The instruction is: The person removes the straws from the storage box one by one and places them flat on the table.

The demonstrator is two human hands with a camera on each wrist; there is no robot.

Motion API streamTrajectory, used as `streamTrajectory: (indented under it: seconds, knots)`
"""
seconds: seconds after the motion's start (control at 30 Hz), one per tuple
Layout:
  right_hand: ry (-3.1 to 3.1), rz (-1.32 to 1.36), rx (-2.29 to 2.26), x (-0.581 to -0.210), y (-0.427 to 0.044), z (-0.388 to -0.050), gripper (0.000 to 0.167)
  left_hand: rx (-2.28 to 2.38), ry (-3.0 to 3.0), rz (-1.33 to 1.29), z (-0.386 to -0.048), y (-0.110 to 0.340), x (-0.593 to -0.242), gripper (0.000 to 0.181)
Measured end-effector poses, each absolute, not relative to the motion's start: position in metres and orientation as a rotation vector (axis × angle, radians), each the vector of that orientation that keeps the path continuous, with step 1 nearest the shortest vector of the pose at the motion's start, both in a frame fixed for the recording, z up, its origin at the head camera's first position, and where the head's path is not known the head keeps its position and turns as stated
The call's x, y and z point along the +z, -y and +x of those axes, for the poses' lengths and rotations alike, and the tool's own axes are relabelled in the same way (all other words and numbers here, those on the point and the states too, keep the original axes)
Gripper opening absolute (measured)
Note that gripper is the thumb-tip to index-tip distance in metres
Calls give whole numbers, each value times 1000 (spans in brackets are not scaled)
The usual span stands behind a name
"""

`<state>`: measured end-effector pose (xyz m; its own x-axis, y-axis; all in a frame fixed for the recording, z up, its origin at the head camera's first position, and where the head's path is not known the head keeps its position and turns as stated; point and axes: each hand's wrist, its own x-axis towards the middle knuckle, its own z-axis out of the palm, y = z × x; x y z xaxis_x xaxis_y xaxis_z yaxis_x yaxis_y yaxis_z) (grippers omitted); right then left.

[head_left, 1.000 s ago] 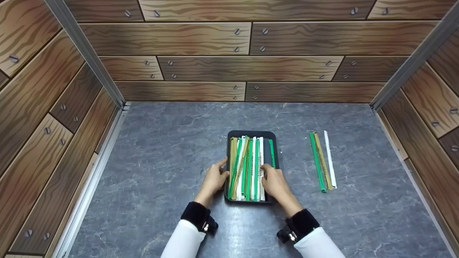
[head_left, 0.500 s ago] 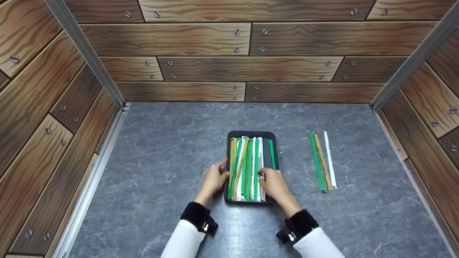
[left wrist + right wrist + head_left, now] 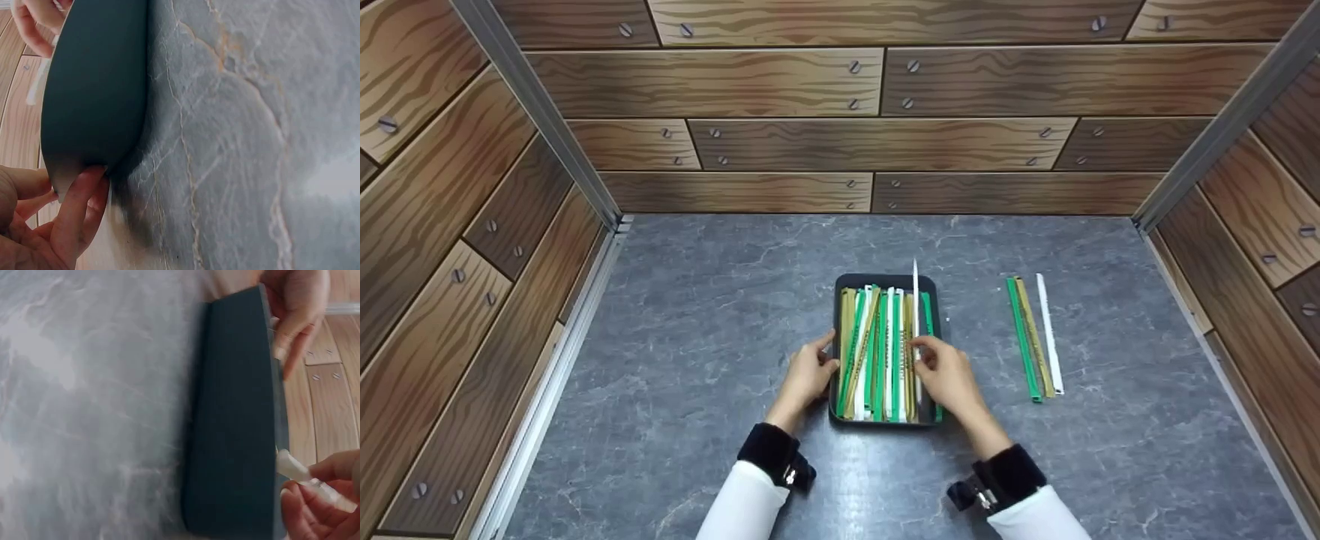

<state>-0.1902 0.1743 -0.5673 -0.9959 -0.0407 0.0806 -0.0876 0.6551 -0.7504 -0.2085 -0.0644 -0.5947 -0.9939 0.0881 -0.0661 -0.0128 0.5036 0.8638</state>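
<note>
A dark tray (image 3: pixel 926 283) full of long green, white and gold packets (image 3: pixel 883 352) lies in the middle of the head view. My left hand (image 3: pixel 808 373) grips its left wall; in the left wrist view the fingers of that hand (image 3: pixel 62 216) bend round the tray's wall (image 3: pixel 95 84). Over the tray's right part, my right hand (image 3: pixel 949 373) pinches a white packet (image 3: pixel 916 289), whose far end sticks up past the far rim. The right wrist view shows the white packet (image 3: pixel 292 466) between thumb and fingers of the right hand (image 3: pixel 323 500), above the wall.
Green, gold and white packets (image 3: pixel 1039 345) lie on the grey marbled surface (image 3: pixel 720 300) right of the tray. Wood-patterned walls (image 3: pixel 780 142) stand at the back and both sides, with metal strips at the corners.
My right hand has moved slightly right and lifted a white packet from the row in the tray. Gold packets now show beneath. The left hand has stayed on the tray's wall.
</note>
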Motion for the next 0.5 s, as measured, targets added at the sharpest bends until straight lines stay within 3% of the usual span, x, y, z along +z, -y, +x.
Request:
streamTrajectory:
  seconds: [0.3,0.5]
  knots:
    - [2607,19,1336,-558,-217,-186,35,1524,-2615,45,-208,64,-595,57]
    - [2654,-108,1102,-562,-265,-185,37,1511,-2626,55,-208,64,-596,57]
